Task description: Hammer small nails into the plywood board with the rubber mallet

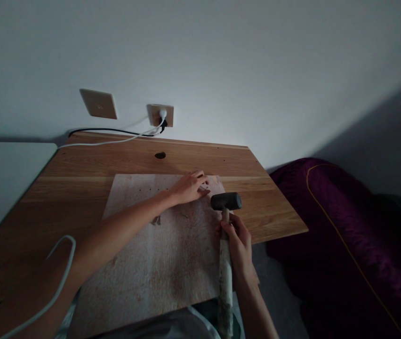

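Observation:
My right hand [239, 235] is wrapped around the handle of a mallet [226, 201], just below its dark, blunt head. The long, worn, pale handle runs down towards my body. Near the far right corner of a whitish, scuffed board [140, 268], my left hand [191, 186] has thumb and fingers closed on a thin nail [205, 189]. The mallet head is right of that hand, apart from it. A small group of loose nails [156, 220] lies on the board beside my left forearm, and another nail [185, 215] lies nearer the middle. Several dark dots form a row along the far side.
The board lies on a wooden desk [274, 207] with a cable hole [160, 155]. White and black cables run to a wall socket [168, 110]. A white surface [6, 179] adjoins at left, and a purple cover [327, 226] is at right. A white cord [64, 275] crosses my left arm.

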A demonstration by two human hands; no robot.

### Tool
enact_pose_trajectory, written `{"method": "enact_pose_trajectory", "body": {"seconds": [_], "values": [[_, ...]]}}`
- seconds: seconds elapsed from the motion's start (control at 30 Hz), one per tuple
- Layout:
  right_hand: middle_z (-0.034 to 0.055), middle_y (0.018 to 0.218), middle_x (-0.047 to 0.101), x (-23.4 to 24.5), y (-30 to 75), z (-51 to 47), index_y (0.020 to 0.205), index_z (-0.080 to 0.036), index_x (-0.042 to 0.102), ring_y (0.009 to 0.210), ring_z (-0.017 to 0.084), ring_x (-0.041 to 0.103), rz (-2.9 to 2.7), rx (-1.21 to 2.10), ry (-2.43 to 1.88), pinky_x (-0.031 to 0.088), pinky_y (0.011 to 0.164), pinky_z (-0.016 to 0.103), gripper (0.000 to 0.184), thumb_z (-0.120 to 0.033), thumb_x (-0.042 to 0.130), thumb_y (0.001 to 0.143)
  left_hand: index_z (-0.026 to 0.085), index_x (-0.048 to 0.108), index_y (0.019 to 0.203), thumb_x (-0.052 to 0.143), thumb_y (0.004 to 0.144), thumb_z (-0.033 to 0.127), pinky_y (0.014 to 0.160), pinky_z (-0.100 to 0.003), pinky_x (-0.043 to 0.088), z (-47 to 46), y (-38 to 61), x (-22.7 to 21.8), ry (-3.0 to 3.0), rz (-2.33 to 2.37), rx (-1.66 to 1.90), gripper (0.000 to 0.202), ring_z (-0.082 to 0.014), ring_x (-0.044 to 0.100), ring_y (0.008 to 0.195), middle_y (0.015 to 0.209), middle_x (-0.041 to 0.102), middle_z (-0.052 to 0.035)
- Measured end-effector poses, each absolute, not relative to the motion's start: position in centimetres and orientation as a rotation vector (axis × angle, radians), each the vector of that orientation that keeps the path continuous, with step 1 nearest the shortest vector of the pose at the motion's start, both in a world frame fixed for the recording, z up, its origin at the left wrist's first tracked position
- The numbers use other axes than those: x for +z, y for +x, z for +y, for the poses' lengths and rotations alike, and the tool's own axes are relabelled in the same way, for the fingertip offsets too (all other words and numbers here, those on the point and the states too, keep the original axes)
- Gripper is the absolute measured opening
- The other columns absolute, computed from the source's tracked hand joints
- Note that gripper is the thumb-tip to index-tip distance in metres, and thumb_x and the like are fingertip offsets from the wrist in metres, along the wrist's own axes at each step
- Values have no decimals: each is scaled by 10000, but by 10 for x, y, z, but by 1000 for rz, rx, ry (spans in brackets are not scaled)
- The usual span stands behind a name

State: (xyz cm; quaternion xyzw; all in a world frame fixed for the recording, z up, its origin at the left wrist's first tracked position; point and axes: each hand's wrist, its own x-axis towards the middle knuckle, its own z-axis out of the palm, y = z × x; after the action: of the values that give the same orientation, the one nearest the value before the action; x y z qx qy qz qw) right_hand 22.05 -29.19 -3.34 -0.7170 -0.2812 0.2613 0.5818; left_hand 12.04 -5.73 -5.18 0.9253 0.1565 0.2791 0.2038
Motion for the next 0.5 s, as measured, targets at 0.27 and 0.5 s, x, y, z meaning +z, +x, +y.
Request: {"method": "enact_pose_trajectory", "body": {"seconds": [0.27, 0.5], "values": [[0, 730, 692, -31, 221, -290, 951, -214, 751, 703, 220, 614, -623, 623, -1682, 472, 681, 339, 339, -499, 774, 769, 201, 748, 1058, 682, 1004, 198, 953, -342, 571, -56, 121, -54, 2541, 402, 785, 85, -214, 686, 1042, 1068, 649, -63], [-2, 724, 690, -30, 220, -291, 953, -214, 748, 682, 223, 625, -602, 615, -1684, 486, 677, 349, 357, -511, 776, 757, 187, 752, 1059, 725, 1009, 221, 941, -349, 576, -55, 122, -55, 2521, 400, 798, 66, -214, 676, 1011, 1065, 647, -67]]}}
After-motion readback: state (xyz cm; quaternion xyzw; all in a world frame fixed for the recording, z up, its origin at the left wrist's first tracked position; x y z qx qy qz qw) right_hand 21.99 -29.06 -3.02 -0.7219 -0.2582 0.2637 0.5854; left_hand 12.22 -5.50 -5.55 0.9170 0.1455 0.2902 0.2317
